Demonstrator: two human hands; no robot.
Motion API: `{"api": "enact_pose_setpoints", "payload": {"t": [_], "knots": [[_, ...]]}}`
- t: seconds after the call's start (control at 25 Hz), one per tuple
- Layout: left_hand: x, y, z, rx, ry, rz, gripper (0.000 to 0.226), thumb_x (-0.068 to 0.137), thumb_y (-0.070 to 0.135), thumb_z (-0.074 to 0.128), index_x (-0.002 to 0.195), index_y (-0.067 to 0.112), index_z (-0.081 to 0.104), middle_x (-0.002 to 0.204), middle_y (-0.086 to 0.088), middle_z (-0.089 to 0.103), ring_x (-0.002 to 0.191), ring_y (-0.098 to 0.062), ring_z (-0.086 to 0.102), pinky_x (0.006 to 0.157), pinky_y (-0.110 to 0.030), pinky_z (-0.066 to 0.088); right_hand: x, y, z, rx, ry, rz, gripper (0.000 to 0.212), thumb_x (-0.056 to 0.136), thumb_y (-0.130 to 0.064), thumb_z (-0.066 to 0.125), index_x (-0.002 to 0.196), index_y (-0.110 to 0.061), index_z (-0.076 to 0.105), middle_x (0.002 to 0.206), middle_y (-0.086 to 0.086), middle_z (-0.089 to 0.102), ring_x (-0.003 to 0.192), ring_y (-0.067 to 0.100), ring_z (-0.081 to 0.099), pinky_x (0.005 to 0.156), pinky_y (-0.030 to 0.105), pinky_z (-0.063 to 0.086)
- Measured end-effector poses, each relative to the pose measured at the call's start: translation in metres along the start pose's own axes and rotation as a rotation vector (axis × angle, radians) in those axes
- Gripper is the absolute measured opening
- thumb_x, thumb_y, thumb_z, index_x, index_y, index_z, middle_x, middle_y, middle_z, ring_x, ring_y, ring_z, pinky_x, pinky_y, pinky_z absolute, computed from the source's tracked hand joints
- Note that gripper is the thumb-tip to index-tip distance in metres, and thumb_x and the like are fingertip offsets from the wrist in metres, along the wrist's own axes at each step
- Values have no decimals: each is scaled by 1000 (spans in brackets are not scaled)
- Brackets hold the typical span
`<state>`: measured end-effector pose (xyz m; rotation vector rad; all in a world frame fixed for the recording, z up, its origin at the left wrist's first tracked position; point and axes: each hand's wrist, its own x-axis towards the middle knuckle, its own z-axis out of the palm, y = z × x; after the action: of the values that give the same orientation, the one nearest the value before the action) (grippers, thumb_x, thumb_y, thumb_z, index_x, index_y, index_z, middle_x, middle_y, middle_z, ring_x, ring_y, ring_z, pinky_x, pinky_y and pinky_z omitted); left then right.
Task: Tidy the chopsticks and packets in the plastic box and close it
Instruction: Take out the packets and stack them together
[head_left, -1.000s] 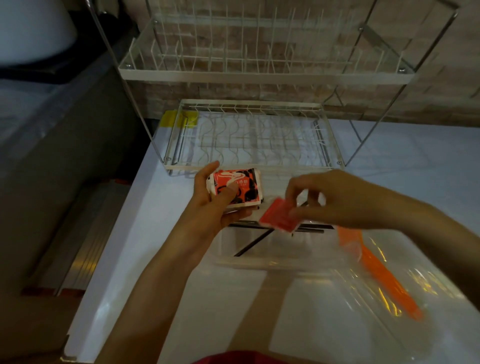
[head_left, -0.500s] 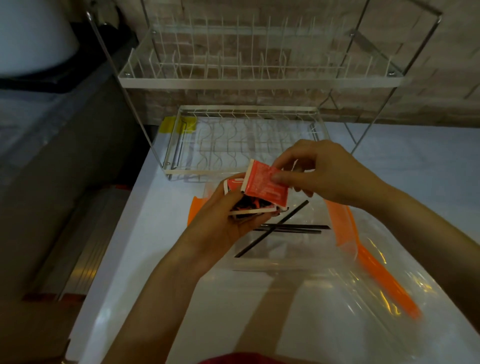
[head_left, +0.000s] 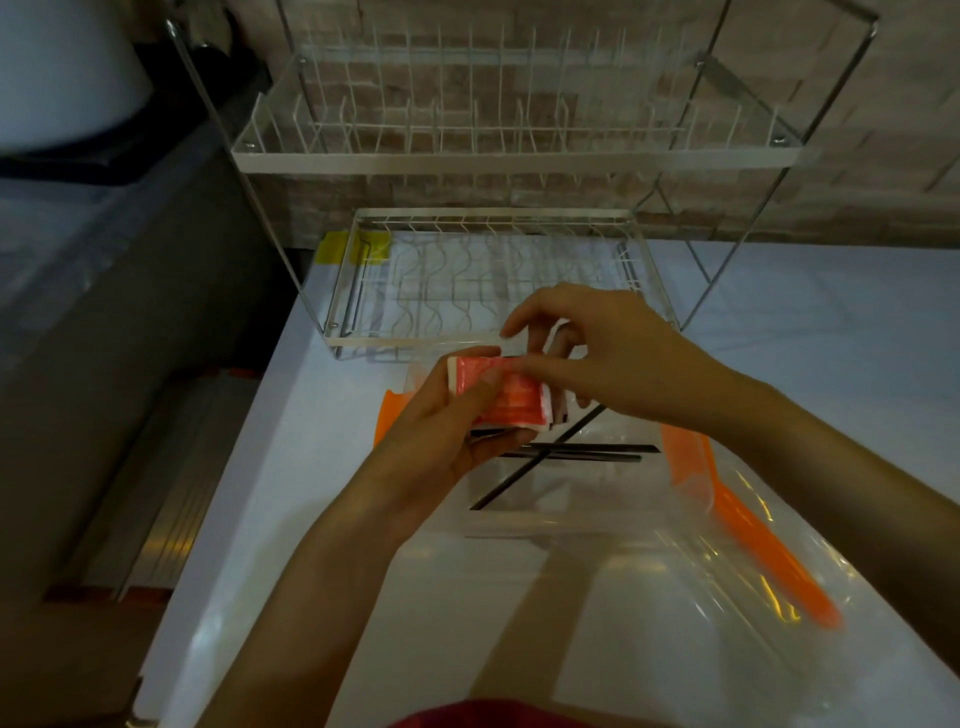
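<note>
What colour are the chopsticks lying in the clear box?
Black. The chopsticks show as thin dark sticks, one crossing the others, in the head view.

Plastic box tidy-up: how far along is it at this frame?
Done: the packets are gathered into one stack. In hand: the left hand grips that stack above the plastic box while the right hand squares its top. Left: the black chopsticks lie crossed in the box, the stack is not in it, and the clear lid with orange clips lies off to the right, so the box is open.
</note>
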<state>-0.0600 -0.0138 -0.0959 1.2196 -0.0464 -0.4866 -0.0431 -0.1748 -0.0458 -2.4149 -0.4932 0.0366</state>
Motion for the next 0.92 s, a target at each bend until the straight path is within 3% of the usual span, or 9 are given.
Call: {"api": "enact_pose_setpoints", "payload": {"t": [0.08, 0.16, 0.32, 0.48, 0.56, 0.76, 0.92], "knots": [[0, 0, -6, 3, 71, 28, 14, 89, 22, 49, 100, 27, 56, 87, 5, 72, 77, -5, 70, 61, -18, 56, -1, 7, -2, 87, 64, 49, 23, 88, -22, 55, 110, -17, 55, 85, -15, 53, 61, 3, 59, 52, 5, 47], [-1, 2, -12, 5, 132, 66, 13, 90, 21, 47, 98, 27, 55, 95, 2, 65, 73, -2, 70, 59, -16, 55, -4, 20, -2, -64, 77, 45, 25, 90, -23, 50, 114, -16, 54, 95, -9, 58, 70, 4, 60, 60, 9, 47], [-1, 7, -20, -60, 138, 78, 15, 90, 19, 46, 98, 26, 56, 95, 2, 64, 73, -3, 70, 59, -17, 55, -9, 43, 30, -478, -388, -22, 36, 89, -32, 49, 123, -19, 51, 123, 3, 58, 107, 21, 56, 89, 35, 46], [-1, 4, -18, -29, 127, 72, 14, 89, 19, 47, 96, 26, 57, 92, 4, 67, 75, -5, 70, 59, -18, 55, -3, 53, 65, -788, -596, -89, 48, 89, -29, 49, 132, -8, 39, 129, 13, 50, 116, 28, 47, 95, 37, 38], [0, 3, -19, -18, 121, 69, 15, 89, 18, 47, 95, 26, 58, 83, 8, 72, 75, -6, 71, 59, -19, 56, -5, 55, 71, -791, -624, -94, 39, 92, -25, 44, 127, -8, 43, 128, 13, 51, 116, 29, 48, 95, 36, 37], [2, 3, -20, -9, 89, 65, 14, 89, 18, 46, 97, 25, 56, 73, 14, 74, 75, -6, 71, 60, -19, 56, -13, 52, 68, -519, -815, 76, 33, 89, -21, 48, 121, -13, 50, 121, 13, 53, 108, 26, 51, 79, 29, 40], [2, 2, -18, -6, 87, 56, 15, 89, 17, 47, 98, 24, 56, 72, 15, 74, 74, -5, 71, 59, -18, 56, -13, 56, 63, -432, -867, 143, 30, 92, -21, 44, 120, -13, 51, 117, 14, 55, 104, 27, 52, 84, 35, 43]]}}
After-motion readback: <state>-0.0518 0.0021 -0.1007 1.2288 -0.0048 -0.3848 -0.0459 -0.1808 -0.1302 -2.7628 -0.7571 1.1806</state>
